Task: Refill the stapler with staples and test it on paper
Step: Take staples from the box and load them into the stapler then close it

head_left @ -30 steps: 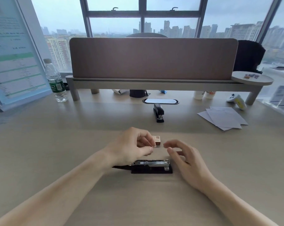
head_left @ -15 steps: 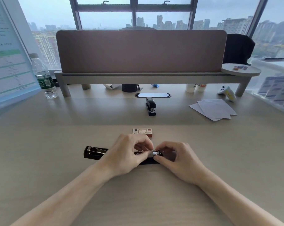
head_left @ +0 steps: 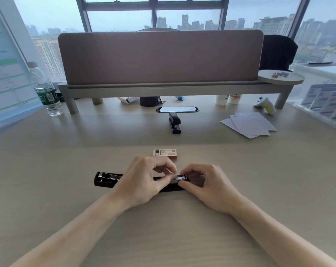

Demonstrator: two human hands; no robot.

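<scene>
While the opened stapler (head_left: pixel 107 179) lies flat across the table (head_left: pixel 47 170) at 6 o'clock, both hands pinch at its metal magazine. The left hand (head_left: pixel 146 182) has its grip closed on a staple strip (head_left: pixel 180 177), thumb and forefinger nearly together; the right hand (head_left: pixel 207 186) steadies the channel's end, fingers curled shut on it. The staple box (head_left: pixel 165 152) sits just beyond at 12 o'clock, the paper (head_left: pixel 250 124) well off at 2 o'clock. A tilted strip could jam or snap apart.

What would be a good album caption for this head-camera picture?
Both hands, left hand and right hand, work staples into an opened black stapler on the desk, staple box just behind.
</scene>
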